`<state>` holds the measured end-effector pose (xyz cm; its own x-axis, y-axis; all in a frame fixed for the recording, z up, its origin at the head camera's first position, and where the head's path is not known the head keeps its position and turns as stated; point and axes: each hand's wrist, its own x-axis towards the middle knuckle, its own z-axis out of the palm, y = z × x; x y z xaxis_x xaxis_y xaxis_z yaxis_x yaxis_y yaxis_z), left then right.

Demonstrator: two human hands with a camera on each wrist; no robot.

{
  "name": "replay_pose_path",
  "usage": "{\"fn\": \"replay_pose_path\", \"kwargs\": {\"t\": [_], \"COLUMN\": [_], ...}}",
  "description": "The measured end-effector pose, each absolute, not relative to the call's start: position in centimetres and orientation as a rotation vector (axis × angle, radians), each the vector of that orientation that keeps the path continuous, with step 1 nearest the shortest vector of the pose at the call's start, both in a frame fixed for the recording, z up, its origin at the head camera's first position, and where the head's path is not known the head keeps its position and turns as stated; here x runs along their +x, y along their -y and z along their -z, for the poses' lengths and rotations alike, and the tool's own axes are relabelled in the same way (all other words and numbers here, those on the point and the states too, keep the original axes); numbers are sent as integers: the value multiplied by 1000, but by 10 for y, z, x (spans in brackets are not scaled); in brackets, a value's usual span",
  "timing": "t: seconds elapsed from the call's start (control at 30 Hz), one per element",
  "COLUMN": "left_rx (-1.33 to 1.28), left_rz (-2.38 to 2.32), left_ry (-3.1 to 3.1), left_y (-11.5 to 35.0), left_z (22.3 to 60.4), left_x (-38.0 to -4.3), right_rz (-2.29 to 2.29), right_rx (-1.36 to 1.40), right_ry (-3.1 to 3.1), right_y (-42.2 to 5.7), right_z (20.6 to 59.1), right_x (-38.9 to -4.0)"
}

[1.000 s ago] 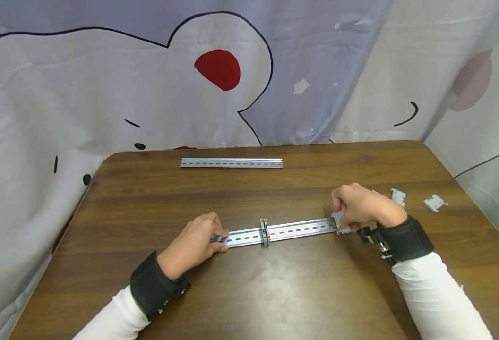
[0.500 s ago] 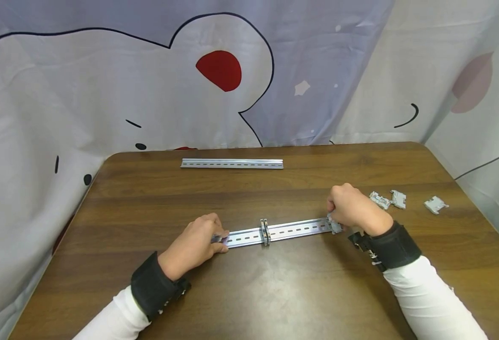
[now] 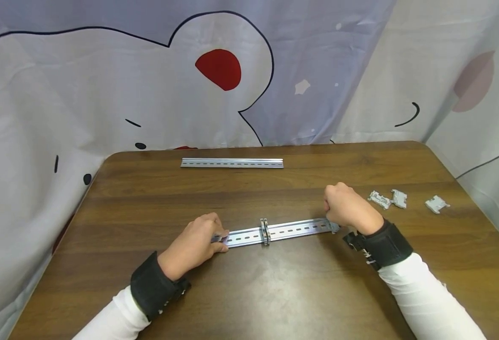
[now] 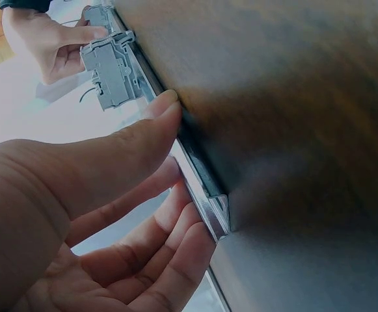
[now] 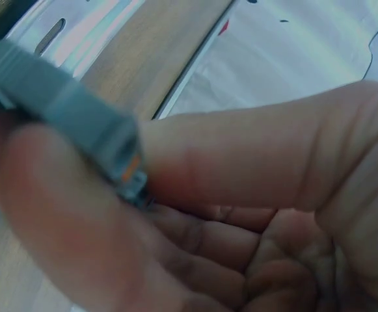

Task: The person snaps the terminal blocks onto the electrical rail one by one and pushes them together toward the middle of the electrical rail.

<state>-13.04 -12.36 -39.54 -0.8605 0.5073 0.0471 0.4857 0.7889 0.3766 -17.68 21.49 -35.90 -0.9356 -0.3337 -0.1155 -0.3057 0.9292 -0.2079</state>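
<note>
A slotted metal DIN rail (image 3: 292,230) lies across the table, its right end a little farther back. My left hand (image 3: 195,243) grips the rail's left end; in the left wrist view the thumb (image 4: 140,140) lies along one edge and curled fingers along the other. Grey terminal blocks (image 3: 265,232) stand side by side near the rail's middle. At the right end, my right hand (image 3: 351,208) pinches another grey terminal block (image 3: 333,227) between thumb and finger, close up in the right wrist view as a terminal block (image 5: 71,97). Whether it is seated on the rail is hidden.
Loose grey terminal blocks lie right of my right hand: one block (image 3: 379,199), a second block (image 3: 399,199) beside it, and a third block (image 3: 436,204) farther right. A second metal rail (image 3: 231,163) lies near the wooden table's (image 3: 147,189) back edge, before a printed curtain.
My right hand has shifted left and slightly turned with the terminal block at the rail's right end, uncovering a loose block behind it. The left hand holds still.
</note>
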Motion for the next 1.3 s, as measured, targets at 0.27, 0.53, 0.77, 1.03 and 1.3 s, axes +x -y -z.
{"fn": "replay_pose_path", "kwargs": {"t": [0.27,0.53,0.77,1.03,1.3], "left_rx": [818,805,815,818,812], "left_rz": [-593,-597,-584,-587,-581], "left_ry": [-2936,-2927,-2924,-2925,-2929], "left_y": [124,123,122,123,123], "left_z": [395,394,395,395,395], "left_x": [-130,-129,-130,-130,-130], "right_rz": [155,460,817,1034,1144], "right_rx": [-464,-390,-471,-404,-419], "right_ry": [-2910,-2618,-2290,-2060,-1993], "right_y": [-206,-234,-264,-274,-253], "right_z": [358,345,344,365,379], "right_x": [-181,-186,-195,-205,-206]}}
